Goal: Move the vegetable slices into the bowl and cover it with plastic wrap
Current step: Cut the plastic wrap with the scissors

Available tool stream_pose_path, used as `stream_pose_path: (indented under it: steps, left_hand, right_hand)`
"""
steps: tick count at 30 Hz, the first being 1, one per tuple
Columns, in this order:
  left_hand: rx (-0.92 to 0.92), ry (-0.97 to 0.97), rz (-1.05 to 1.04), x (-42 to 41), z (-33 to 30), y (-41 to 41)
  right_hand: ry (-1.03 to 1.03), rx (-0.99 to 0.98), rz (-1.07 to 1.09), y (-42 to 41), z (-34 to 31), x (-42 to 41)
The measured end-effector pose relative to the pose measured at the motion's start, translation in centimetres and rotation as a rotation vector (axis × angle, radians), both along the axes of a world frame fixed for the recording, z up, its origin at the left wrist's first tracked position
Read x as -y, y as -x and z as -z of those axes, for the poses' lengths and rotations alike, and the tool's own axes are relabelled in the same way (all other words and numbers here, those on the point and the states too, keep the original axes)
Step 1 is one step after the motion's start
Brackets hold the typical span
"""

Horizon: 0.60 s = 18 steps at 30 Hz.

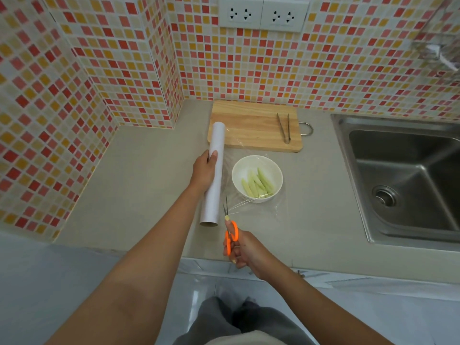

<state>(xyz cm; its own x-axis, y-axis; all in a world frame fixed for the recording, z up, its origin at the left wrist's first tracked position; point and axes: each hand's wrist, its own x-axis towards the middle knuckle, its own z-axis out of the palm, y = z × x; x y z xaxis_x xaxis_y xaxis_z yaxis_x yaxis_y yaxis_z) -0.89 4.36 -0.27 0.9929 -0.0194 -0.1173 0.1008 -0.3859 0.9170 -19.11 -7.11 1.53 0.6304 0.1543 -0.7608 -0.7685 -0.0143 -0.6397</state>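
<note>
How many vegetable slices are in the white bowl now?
About 6 vegetable slices, all lying side by side in the white bowl under plastic wrap. They overlap, so more may be hidden. None remain on the cutting board.

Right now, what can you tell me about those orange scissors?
The scissors have bright orange plastic loop handles, a pale yellowish pivot and slim grey metal blades. The right hand holds them by the handles, above the near edge of the counter. The blades point away from the person, slightly parted, meeting the near edge of the plastic wrap stretched from the roll over the bowl, where the film bunches into strands.
</note>
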Motion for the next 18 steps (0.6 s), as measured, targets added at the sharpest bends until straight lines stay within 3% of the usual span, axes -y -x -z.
stream_pose_path:
  steps: [18]
  left_hand:
    - [-0.040,0.009,-0.021,0.13,0.60,-0.21]
  right_hand:
    - [0.036,0.124,0.093,0.26,0.63,-0.79]
